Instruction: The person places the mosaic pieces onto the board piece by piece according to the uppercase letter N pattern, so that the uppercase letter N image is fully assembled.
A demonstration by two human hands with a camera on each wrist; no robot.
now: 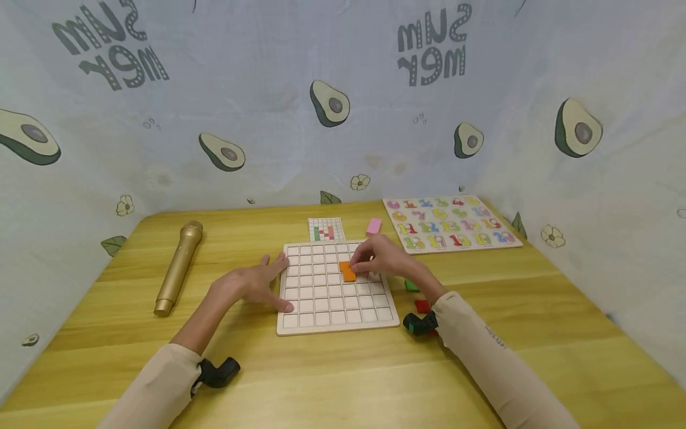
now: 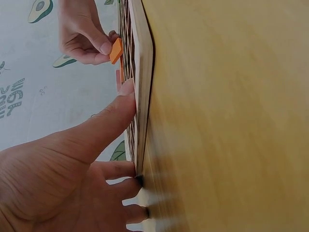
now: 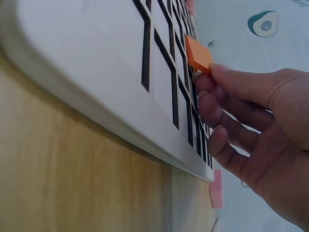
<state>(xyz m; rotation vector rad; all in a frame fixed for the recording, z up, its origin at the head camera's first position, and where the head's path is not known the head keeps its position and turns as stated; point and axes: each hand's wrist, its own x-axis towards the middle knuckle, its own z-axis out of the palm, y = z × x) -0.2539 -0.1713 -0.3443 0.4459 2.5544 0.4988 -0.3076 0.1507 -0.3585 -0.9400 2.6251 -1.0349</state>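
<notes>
A pale wooden grid board (image 1: 321, 307) lies on the table in the head view. Over its upper right part, my right hand (image 1: 382, 256) pinches a small orange square tile (image 3: 198, 55) between thumb and fingertips, tilted close over the grid. Beside the held one, a second orange tile (image 1: 343, 266) shows on the board, partly covered. My left hand (image 1: 259, 285) is spread at the board's left edge, its thumb resting on the near left corner area and its other fingers along the side farther up.
A gold microphone (image 1: 179, 268) lies at the left. Behind the board are a coloured grid card (image 1: 325, 229) and a pink block (image 1: 374, 226). A number puzzle board (image 1: 452, 223) sits back right. Green (image 1: 411, 286) and red pieces (image 1: 423, 306) lie by the right forearm.
</notes>
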